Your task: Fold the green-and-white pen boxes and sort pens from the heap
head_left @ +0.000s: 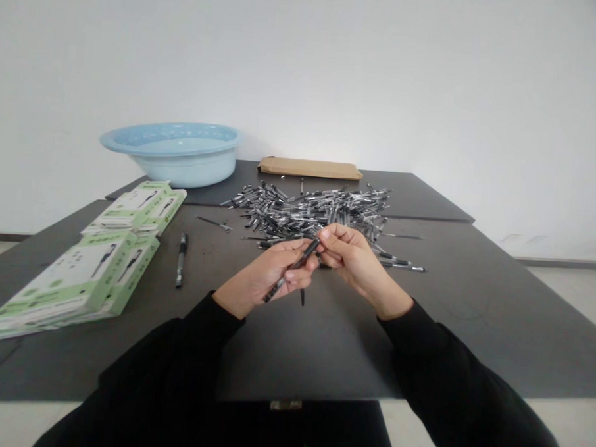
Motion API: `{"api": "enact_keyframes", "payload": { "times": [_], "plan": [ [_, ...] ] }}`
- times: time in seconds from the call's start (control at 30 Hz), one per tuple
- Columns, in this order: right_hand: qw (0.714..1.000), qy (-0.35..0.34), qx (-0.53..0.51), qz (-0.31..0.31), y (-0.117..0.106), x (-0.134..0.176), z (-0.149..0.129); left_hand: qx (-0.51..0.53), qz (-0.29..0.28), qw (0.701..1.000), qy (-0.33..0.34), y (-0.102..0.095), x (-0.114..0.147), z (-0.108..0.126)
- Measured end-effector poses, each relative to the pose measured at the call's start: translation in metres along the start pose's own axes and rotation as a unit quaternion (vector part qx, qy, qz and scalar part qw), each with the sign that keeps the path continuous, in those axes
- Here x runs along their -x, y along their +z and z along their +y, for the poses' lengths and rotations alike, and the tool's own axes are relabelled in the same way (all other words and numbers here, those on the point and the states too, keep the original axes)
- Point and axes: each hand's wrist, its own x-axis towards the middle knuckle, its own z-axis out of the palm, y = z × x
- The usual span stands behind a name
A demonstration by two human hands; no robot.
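A dark pen (304, 258) slants between my two hands above the table's middle. My left hand (282, 269) is closed around its barrel, with the lower end sticking out under the fingers. The fingertips of my right hand (348, 255) pinch at the pen's upper end; whether a small part sits between them is hidden. Just beyond both hands spreads a heap of black and clear pens (318, 208). Below my left fingers a thin dark tip pokes out, and I cannot tell what it belongs to.
One pen (181, 261) lies alone left of my hands. Green-and-white boxes (73, 273) are stacked at the table's left. A light blue basin (182, 166) stands behind them. At the back lies a flat brown cardboard piece (310, 168). Loose pens (402, 262) lie right of the heap.
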Motion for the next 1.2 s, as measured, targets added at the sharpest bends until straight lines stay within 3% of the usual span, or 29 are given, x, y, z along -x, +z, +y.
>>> {"api": "enact_keyframes", "payload": {
  "times": [0.17, 0.3, 0.5, 0.7, 0.87, 1.07, 1.2],
  "plan": [
    [0.998, -0.033, 0.0, 0.062, -0.012, -0.006, -0.006, -0.08, 0.07, 0.994, 0.031, 0.001, 0.002, 0.007],
    [0.997, -0.036, 0.009, 0.072, -0.017, -0.008, -0.006, -0.106, 0.115, 0.987, 0.041, -0.003, -0.002, 0.003],
    [0.996, -0.035, 0.018, 0.077, -0.019, -0.008, -0.004, -0.124, 0.089, 0.988, -0.036, -0.005, -0.001, 0.003],
    [0.995, -0.034, 0.021, 0.09, -0.019, -0.008, -0.004, -0.149, 0.134, 0.979, 0.032, -0.004, 0.0, 0.007],
    [0.995, -0.039, 0.024, 0.088, -0.017, -0.007, -0.005, -0.146, 0.113, 0.981, -0.056, -0.007, -0.001, 0.005],
    [0.995, -0.04, 0.035, 0.089, -0.016, -0.007, -0.005, -0.188, 0.134, 0.973, 0.024, -0.005, -0.001, 0.005],
    [0.994, -0.04, 0.034, 0.095, -0.017, -0.008, -0.005, -0.193, 0.133, 0.972, -0.015, -0.009, -0.003, 0.006]
  ]
}}
